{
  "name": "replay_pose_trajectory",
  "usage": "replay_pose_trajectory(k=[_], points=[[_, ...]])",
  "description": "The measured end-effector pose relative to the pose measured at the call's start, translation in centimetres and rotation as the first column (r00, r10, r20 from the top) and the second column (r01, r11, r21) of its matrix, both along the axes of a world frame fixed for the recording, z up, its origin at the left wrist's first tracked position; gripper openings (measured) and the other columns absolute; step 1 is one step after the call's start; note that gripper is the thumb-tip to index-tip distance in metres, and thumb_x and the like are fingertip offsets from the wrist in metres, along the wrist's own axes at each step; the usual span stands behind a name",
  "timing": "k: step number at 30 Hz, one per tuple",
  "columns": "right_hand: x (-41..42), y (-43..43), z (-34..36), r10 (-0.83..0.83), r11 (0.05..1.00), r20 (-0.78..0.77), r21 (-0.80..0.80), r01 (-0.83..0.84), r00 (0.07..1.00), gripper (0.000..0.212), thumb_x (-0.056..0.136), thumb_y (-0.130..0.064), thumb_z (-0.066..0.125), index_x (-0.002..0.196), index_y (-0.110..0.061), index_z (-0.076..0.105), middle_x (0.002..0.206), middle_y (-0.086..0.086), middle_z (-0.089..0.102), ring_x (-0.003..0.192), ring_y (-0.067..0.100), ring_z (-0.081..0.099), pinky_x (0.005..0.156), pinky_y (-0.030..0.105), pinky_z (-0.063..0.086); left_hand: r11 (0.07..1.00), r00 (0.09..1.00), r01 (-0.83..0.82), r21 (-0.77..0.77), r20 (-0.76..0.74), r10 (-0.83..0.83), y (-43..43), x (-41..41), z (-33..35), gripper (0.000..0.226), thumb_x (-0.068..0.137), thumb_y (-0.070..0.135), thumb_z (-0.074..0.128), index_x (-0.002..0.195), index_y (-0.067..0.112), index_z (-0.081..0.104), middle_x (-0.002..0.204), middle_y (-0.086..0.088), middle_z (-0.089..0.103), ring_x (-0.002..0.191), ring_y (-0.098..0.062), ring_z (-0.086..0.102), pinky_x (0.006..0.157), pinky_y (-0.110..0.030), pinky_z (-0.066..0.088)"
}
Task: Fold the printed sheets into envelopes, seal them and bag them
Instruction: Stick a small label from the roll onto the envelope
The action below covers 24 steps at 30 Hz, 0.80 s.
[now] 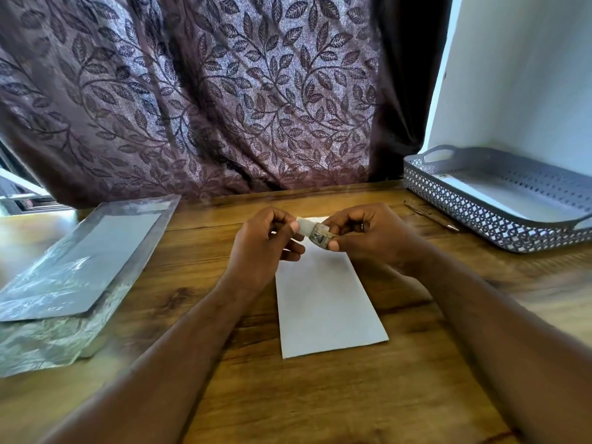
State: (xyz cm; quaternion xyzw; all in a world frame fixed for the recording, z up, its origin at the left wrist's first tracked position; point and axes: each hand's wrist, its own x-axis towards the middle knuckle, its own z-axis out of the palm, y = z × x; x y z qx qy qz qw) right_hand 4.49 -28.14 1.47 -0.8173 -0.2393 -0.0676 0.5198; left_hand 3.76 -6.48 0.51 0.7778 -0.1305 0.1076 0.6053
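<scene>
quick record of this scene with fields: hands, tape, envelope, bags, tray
left hand: pinches the tape end
right hand: grips the tape roll
envelope: white, flat on the wooden table, its far end under the hands
plastic bags: clear, piled at the table's left
tray: grey lattice basket at right, white paper inside
pen: on the table beside the tray

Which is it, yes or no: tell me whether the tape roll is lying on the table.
No: the right hand holds the tape roll above the envelope while the left hand pinches its free end.
</scene>
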Motion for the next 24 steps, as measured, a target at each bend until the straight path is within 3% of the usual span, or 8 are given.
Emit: replay_pose_trajectory(k=[4,7,9,11,16,24], points=[[-0.2,-1.5,0.6,-0.049,0.998,-0.055,0.022,0.05,0.997,0.018,0.074,-0.003,0.085,0.081,-0.017,0.076,0.1,0.006,0.077,0.101,0.024,0.071,0.088,0.033,0.058,0.998,0.999,-0.005,-0.059,-0.04,0.003,0.2,0.1,0.0,0.009,0.101,0.016,0.057,0.097,0.009,0.06,0.079,-0.009,0.073,0.069,-0.028,0.073,0.064,-0.039,0.06],[0.4,-3.3,0.8,-0.287,0.956,-0.014,-0.076,0.285,0.958,0.023,0.074,-0.013,0.088,0.091,-0.012,0.073,0.096,0.004,0.076,0.091,0.026,0.07,0.085,0.039,0.059,1.0,0.999,-0.013,-0.017,-0.036,0.013,0.2,0.0,0.2,0.014,0.1,0.022,0.057,0.1,0.009,0.059,0.076,-0.009,0.074,0.067,-0.028,0.072,0.063,-0.041,0.062],[1.1,-5.0,0.6,-0.562,0.792,0.113,-0.212,0.572,0.819,0.031,0.076,-0.026,0.086,0.097,-0.018,0.064,0.094,-0.003,0.07,0.086,0.02,0.065,0.072,0.033,0.051,1.0,1.0,0.006,0.029,-0.018,-0.006,0.1,-0.2,0.2,0.013,0.1,0.023,0.057,0.102,0.011,0.06,0.076,-0.007,0.074,0.066,-0.026,0.072,0.064,-0.042,0.062],[1.4,-6.7,0.4,-0.718,0.628,0.152,-0.278,0.727,0.679,0.036,0.079,-0.032,0.082,0.101,-0.024,0.054,0.097,-0.001,0.067,0.089,0.021,0.062,0.072,0.032,0.045,0.996,0.999,0.043,0.074,0.016,-0.044,-0.2,-0.5,0.3,0.008,0.101,0.02,0.057,0.102,0.012,0.06,0.076,-0.007,0.074,0.065,-0.025,0.072,0.063,-0.04,0.062],[1.4,-8.0,0.1,-0.806,0.486,0.154,-0.381,0.787,0.572,0.039,0.081,-0.024,0.076,0.112,-0.021,0.053,0.103,0.009,0.069,0.091,0.03,0.062,0.076,0.036,0.049,0.983,0.99,0.13,0.128,0.043,-0.137,-0.8,-1.2,0.3,0.006,0.099,0.009,0.058,0.098,0.014,0.061,0.079,-0.006,0.075,0.068,-0.022,0.073,0.062,-0.032,0.062],[1.3,-7.8,0.1,-0.799,0.411,0.182,-0.53,0.741,0.573,0.053,0.079,-0.037,0.08,0.123,-0.017,0.058,0.116,0.011,0.067,0.106,0.032,0.062,0.085,0.04,0.05,0.974,0.982,0.185,0.131,0.009,-0.187,-0.8,-0.9,-0.1,0.007,0.094,0.005,0.061,0.098,0.009,0.065,0.087,-0.007,0.075,0.08,-0.022,0.075,0.075,-0.038,0.063]])
